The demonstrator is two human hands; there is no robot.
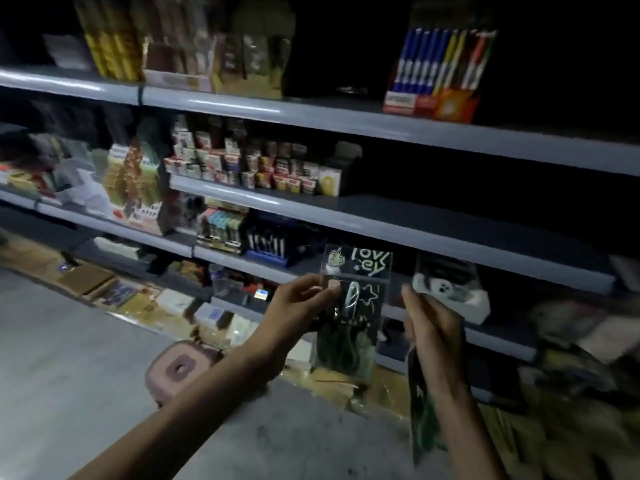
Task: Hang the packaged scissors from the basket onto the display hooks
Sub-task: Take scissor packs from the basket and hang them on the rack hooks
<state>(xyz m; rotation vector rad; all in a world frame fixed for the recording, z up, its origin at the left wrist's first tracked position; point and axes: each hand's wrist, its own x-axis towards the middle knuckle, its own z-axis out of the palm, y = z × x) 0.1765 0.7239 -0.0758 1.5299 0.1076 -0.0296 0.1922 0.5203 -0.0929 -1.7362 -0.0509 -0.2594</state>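
Grey metal shelves (381,216) run from far left to near right; light is dim and the right side is blurred.

- Left hand (304,299): raised in front of the lower shelves. Thumb and fingertips are pinched narrow on the left edge of a scissors pack (353,306), a little below its top.
- Scissors pack: clear sleeve with white doodles and lettering on top, and dark green handles at the bottom. It hangs roughly upright from the pinch, in the air just in front of a shelf edge and touching no shelf.
- Right hand (433,327): just right of the pack and apart from it. It grips the top of a second pack (420,420), dark green, which dangles below the wrist. Blur hides the exact lie of the fingers.
- White plush item (450,292): on the shelf behind the right hand.
- Pink object (180,370): on the grey floor (69,341) beneath the left forearm, with a round hole in its top. Cannot tell whether it is a stool or a basket.
- Boxed pens (440,74): top shelf, far right.
- Small red-and-white boxes (242,164): stacked on the middle shelf, centre left.
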